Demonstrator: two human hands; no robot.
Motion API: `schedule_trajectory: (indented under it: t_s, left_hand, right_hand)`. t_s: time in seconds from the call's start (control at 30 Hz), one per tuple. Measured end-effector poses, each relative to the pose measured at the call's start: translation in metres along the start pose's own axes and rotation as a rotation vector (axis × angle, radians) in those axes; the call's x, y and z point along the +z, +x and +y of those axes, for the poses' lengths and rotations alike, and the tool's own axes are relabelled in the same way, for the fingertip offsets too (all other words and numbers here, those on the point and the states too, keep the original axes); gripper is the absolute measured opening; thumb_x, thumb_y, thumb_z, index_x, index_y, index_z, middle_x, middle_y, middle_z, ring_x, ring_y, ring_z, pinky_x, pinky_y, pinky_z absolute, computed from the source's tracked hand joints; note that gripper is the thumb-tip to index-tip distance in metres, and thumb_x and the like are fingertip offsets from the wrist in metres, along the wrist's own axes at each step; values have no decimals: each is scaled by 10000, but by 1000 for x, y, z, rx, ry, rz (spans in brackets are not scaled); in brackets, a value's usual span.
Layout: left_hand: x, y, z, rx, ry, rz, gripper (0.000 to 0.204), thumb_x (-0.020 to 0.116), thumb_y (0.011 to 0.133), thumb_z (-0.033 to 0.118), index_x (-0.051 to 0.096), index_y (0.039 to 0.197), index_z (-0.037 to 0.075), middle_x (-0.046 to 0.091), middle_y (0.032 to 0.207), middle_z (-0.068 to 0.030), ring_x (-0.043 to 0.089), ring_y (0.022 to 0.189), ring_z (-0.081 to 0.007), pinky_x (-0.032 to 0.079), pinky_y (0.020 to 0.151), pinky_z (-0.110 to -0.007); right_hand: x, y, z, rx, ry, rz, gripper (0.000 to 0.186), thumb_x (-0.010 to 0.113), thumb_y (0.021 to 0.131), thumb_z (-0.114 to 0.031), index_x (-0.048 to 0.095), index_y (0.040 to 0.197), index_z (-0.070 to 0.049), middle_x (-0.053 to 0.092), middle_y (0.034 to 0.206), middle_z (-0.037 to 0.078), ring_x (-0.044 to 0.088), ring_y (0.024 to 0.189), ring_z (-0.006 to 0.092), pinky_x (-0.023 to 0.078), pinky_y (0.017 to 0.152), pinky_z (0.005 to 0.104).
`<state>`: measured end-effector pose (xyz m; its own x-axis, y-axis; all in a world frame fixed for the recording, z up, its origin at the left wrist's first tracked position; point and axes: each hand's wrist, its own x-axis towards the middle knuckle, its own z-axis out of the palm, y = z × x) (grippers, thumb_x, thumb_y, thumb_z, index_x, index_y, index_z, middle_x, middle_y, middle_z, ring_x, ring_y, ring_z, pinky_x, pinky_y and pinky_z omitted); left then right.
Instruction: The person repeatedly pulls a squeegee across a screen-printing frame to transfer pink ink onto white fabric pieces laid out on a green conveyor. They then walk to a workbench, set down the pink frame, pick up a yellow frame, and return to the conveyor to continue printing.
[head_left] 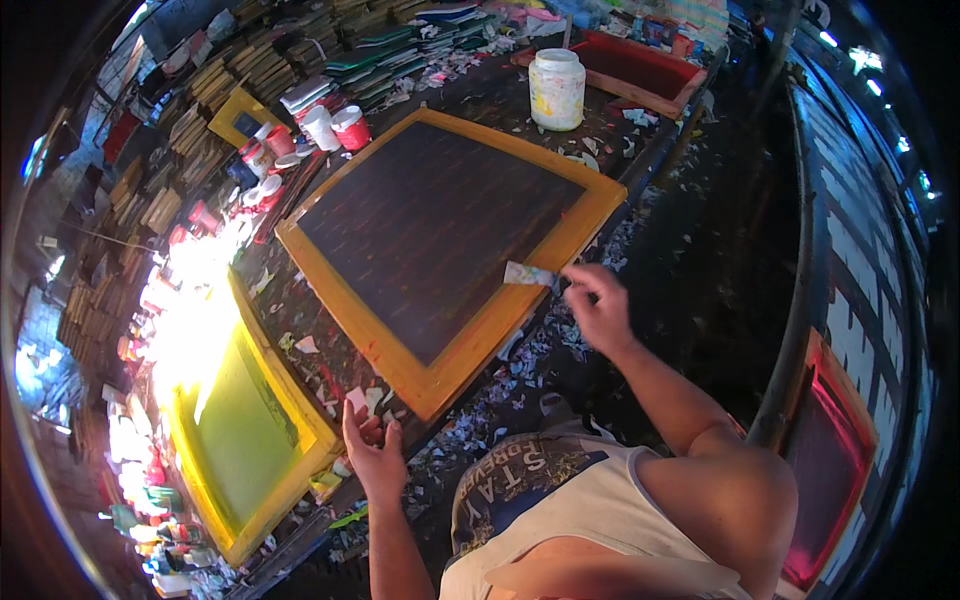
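Note:
A wooden-framed printing screen (404, 378), its mesh dark and streaked, lies on the cluttered table in front of me. At its near right edge, my right hand (603, 312) pinches the end of a short whitish strip of tape or paper (527, 274) with smudges on it. The strip's other end reaches over the frame's wood. Beside the frame's near corner is my left hand (375, 455), palm turned inward, thumb apart from the bent fingers. A small pinkish scrap (358, 397) shows at its fingertips; whether they touch it I cannot tell.
To the left a yellow-framed screen (318, 450) lies under strong glare. Paint tubs (350, 128) stand beyond it. A paint-stained white jar (557, 90) and a red screen (690, 92) are at the back. Another pink-red screen (832, 450) leans at right. Paper scraps litter the table edge.

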<state>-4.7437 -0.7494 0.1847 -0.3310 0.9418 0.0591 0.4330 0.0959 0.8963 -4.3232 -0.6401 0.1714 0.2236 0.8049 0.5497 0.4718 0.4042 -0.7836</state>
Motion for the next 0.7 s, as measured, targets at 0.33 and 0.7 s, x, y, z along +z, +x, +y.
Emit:
schedule_trajectory:
  t_s: [0.33, 0.7]
  left_hand:
    - [71, 111, 3, -317, -115, 255, 855, 819, 1010, 110, 368, 1728, -3, 598, 1540, -222, 647, 1305, -273, 544, 1084, -393]
    - [97, 156, -3, -360, -377, 204, 532, 736, 1031, 10, 570, 1534, -29, 766, 1273, -138, 758, 1095, -219, 597, 973, -360]
  right_hand:
    - [-111, 102, 191, 436, 193, 315, 508, 721, 1083, -118, 622, 1560, 26, 664, 1521, 247, 650, 1396, 297, 506, 1192, 417]
    - [-109, 124, 246, 712, 332, 168, 508, 719, 1098, -178, 620, 1569, -15, 713, 1430, 97, 680, 1263, 204, 521, 1092, 349]
